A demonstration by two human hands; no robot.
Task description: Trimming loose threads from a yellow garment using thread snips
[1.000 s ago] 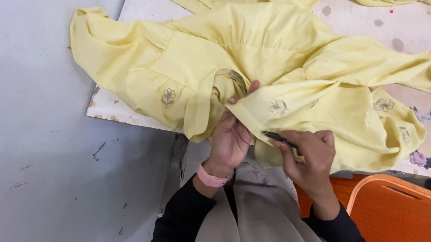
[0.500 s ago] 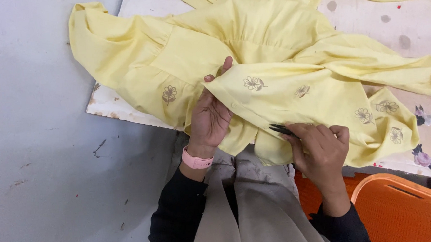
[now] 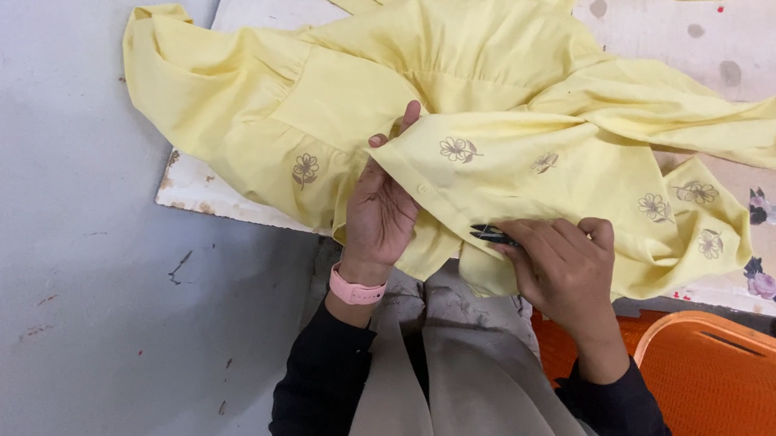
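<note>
- The left hand [image 3: 381, 211] grips a folded edge of the pale yellow garment [image 3: 488, 106], its fingers [image 3: 401, 124] closed over the cloth and the thumb tucked beneath the fold.
- The right hand [image 3: 560, 266] is closed around a small dark thread snipper [image 3: 491, 234], whose tip pokes out leftward from the fist and lies against the yellow cloth.
- The garment lies crumpled across the pale surface [image 3: 688, 30], which is marked with grey spots; one sleeve-like part hangs over the surface's left edge above the grey floor [image 3: 63, 261].
- The gripped edge runs between the two hands, just above the person's lap.
- Small embroidered flowers [image 3: 458, 148] in a dull gold thread dot the cloth; one sits just right of the left hand, another on the fold to its left, more near the right edge.
- A pink wristband [image 3: 355, 290] circles the left wrist, above a black sleeve [image 3: 313, 399].
- Beige cloth [image 3: 449, 374] covers the person's lap between the two arms.
- An orange plastic crate [image 3: 724, 377] stands at the lower right, close beside the right forearm.
- A floral pattern [image 3: 767, 282] shows on the surface's right edge, beyond the garment.
</note>
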